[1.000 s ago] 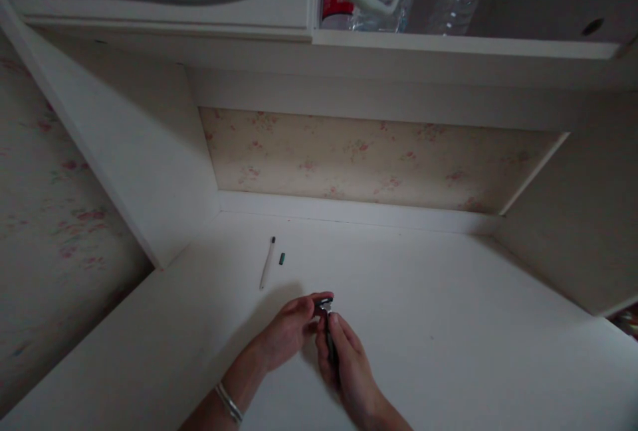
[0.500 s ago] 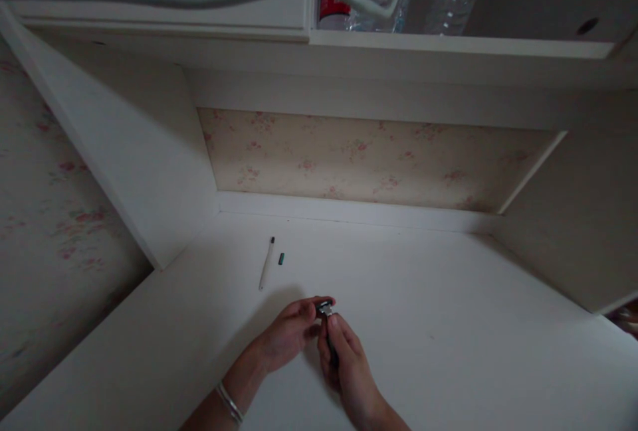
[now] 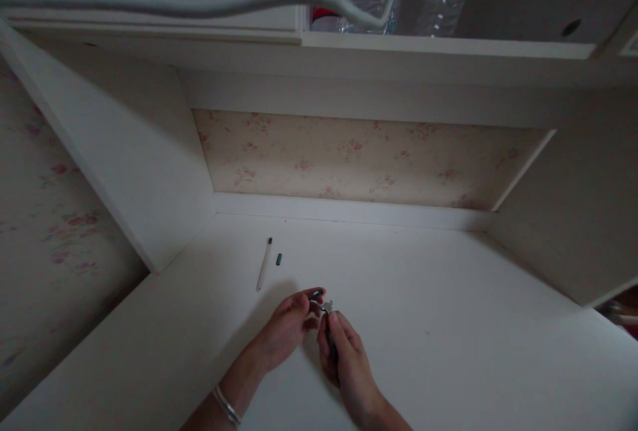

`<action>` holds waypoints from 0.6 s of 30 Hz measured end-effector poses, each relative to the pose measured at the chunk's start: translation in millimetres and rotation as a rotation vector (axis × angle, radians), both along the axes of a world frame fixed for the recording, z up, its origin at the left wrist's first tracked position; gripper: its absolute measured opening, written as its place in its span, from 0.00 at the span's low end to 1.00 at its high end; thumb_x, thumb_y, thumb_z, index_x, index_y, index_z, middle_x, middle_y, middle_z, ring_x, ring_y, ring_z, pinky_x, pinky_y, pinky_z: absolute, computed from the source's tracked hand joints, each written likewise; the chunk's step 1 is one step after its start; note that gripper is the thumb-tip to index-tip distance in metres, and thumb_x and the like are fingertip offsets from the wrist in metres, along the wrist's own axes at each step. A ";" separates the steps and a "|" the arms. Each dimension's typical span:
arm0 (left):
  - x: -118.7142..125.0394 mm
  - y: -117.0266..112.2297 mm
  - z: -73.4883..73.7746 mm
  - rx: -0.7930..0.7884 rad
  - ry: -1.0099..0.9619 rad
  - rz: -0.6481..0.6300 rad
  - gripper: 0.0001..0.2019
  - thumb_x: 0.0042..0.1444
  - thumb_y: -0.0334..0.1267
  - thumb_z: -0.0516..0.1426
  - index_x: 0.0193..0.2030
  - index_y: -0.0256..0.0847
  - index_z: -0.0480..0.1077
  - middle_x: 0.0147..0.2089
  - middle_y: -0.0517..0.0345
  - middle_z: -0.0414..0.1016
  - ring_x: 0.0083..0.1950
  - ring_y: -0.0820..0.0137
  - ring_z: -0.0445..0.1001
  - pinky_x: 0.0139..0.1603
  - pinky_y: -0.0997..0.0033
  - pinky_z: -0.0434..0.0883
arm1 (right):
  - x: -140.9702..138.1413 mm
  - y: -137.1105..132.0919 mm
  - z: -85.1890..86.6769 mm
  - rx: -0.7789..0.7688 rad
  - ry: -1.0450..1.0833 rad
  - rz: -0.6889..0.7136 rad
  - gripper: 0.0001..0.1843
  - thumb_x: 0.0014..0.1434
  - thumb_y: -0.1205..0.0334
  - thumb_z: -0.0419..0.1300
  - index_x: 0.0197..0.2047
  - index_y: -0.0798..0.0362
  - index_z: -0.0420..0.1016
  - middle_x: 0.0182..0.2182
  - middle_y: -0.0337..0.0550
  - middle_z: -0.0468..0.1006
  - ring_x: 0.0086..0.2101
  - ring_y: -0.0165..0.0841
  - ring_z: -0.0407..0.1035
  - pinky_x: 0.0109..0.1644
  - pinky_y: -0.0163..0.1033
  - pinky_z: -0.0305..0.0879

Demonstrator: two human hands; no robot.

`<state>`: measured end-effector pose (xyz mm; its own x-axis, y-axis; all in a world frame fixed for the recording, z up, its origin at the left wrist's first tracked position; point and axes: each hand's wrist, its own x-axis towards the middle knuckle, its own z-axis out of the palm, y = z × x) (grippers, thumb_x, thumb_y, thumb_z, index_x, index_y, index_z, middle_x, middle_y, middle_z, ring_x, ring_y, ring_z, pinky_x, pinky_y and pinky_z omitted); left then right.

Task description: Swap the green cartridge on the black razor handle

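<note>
Over the white desk [image 3: 438, 285], my right hand [image 3: 353, 368] is wrapped round the dark handle [image 3: 332, 346] of a small tool. Its silvery metal head [image 3: 327, 307] sticks out past the thumb; the exact kind of tool is too small to make out. My left hand [image 3: 285, 333], with a bracelet [image 3: 226, 406] at the wrist, pinches a small dark piece [image 3: 316, 295] just left of the metal head. Beyond the hands lie a white toothbrush [image 3: 264, 265] with dark bristles and a small dark green piece [image 3: 279, 259] beside it.
Low over the desk runs a shelf [image 3: 423, 46] holding several plastic bottles [image 3: 445, 2]. A pale bent tube [image 3: 199, 4] crosses the view at the top. Side panels [image 3: 124, 132] stand left and right, with a floral-papered wall [image 3: 353, 152] behind.
My left hand has drawn the small dark piece slightly left, away from the tool's metal head, and a gap now shows between them. My right hand stays nearly still.
</note>
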<state>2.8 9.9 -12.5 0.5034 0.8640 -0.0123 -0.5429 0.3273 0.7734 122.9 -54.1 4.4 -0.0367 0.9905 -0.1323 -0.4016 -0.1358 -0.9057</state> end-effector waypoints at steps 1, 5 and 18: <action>-0.7 1.2 0.4 0.024 0.033 0.042 0.19 0.52 0.46 0.61 0.47 0.37 0.73 0.43 0.49 0.72 0.39 0.70 0.68 0.42 0.69 0.65 | 2.3 0.6 0.5 0.024 0.002 -0.001 0.22 0.59 0.41 0.51 0.30 0.52 0.63 0.16 0.29 0.55 0.15 0.23 0.43 0.16 0.29 0.39; -4.6 4.9 2.5 0.209 0.297 0.214 0.22 0.51 0.49 0.60 0.48 0.36 0.72 0.33 0.56 0.71 0.31 0.74 0.65 0.35 0.73 0.63 | 19.0 9.3 1.0 0.172 -0.099 -0.072 0.18 0.62 0.48 0.50 0.37 0.54 0.70 0.22 0.35 0.65 0.22 0.27 0.59 0.26 0.31 0.56; -8.2 -6.5 9.7 0.914 1.007 0.569 0.17 0.49 0.47 0.62 0.42 0.41 0.71 0.37 0.56 0.71 0.28 0.74 0.65 0.31 0.73 0.67 | 68.3 80.4 -2.0 0.123 -1.441 -0.189 0.13 0.60 0.60 0.51 0.36 0.51 0.77 0.34 0.46 0.80 0.36 0.35 0.73 0.37 0.33 0.60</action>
<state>-5.3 3.5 -2.7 0.2108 0.8385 0.5025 0.4517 -0.5395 0.7106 191.2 26.3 2.4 0.1807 0.9731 0.1430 0.8430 -0.0783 -0.5321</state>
